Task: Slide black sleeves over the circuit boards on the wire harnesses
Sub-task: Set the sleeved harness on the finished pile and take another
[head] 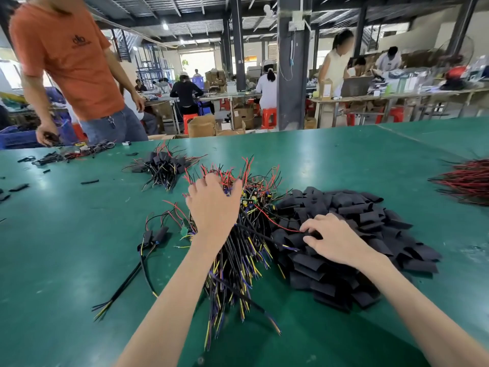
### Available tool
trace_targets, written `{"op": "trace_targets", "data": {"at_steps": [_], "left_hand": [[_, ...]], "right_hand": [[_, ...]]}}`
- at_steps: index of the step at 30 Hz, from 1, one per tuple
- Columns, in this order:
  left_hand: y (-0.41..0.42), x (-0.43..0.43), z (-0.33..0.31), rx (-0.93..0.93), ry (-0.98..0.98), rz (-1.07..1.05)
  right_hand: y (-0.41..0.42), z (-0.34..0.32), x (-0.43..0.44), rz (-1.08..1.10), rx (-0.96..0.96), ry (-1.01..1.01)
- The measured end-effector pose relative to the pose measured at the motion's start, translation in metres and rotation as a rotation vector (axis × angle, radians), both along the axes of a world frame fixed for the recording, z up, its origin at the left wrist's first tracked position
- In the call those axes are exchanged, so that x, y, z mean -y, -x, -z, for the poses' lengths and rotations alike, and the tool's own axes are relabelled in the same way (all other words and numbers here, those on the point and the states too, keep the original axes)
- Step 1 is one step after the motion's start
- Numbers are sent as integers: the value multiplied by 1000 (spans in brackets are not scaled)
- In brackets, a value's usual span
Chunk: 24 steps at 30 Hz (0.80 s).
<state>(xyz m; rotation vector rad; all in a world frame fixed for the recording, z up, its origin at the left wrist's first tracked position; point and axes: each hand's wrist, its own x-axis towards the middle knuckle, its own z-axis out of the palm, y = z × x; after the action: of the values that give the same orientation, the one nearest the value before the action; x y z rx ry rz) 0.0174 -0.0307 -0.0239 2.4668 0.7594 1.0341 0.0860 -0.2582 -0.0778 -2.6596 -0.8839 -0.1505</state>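
Observation:
A big heap of wire harnesses [246, 250] with small circuit boards and red, black and yellow leads lies mid-table. My left hand [211, 205] reaches into its top, fingers curled among the red wires and boards; what it holds is hidden. To the right spreads a pile of flat black sleeves [352, 234]. My right hand [333, 238] lies on that pile, its fingertips pinching at a sleeve near a loose red wire. Two sleeved harnesses [152, 238] lie left of the heap.
A smaller bundle of sleeved harnesses [161, 165] sits farther back on the green table [66, 247]. A person in an orange shirt [66, 62] stands at the far left edge handling parts. Red-black wires [463, 181] lie at the right edge.

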Motion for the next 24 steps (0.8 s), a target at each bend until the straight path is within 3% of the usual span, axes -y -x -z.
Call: {"op": "trace_targets", "data": {"at_steps": [3, 8, 12, 16, 22, 24], "left_hand": [[-9, 18, 2, -51, -279, 91], [-19, 48, 19, -310, -591, 206], [-23, 55, 25, -486, -550, 91], [-20, 51, 7, -255, -265, 100], [-3, 11, -42, 123, 659, 396], [1, -2, -57, 247, 856, 523]], "right_hand": [[1, 3, -3, 6, 39, -20], [8, 11, -13, -20, 134, 42], [8, 9, -12, -62, 65, -12], [7, 5, -8, -22, 69, -92], [4, 1, -6, 62, 90, -154], [2, 1, -5, 72, 88, -159]]}}
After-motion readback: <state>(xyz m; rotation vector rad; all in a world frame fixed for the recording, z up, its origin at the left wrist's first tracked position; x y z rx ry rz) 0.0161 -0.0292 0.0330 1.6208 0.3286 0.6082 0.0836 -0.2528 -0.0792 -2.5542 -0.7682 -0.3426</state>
